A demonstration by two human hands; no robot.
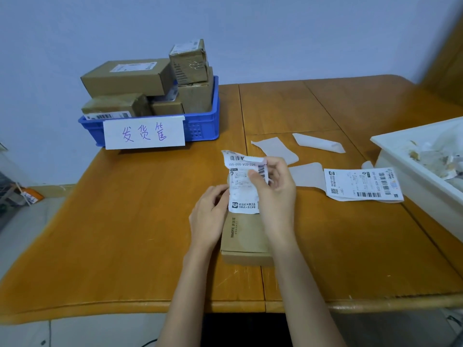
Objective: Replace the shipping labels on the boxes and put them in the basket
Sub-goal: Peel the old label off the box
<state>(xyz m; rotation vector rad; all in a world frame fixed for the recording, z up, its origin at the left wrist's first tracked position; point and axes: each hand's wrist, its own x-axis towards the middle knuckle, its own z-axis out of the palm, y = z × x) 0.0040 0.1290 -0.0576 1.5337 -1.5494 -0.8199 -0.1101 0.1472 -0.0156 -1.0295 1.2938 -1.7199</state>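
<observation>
Cardboard: 1 box (pixel 246 236) on table, 6 boxes in basket (pixel 200 126).

Basket (pixel 200 126) w/ boxes (pixel 130 76) rear-left; loose label (pixel 363 185) right of held label (pixel 244 186).

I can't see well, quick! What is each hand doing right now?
Left hand: holds the left edge of the shipping label.
Right hand: pinches the label's peeling top part.

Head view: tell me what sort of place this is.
Probably a small home or office parcel-packing spot: a blue basket stacked with cardboard boxes, loose shipping labels on a wooden table, and a white bin of paper scraps.
</observation>
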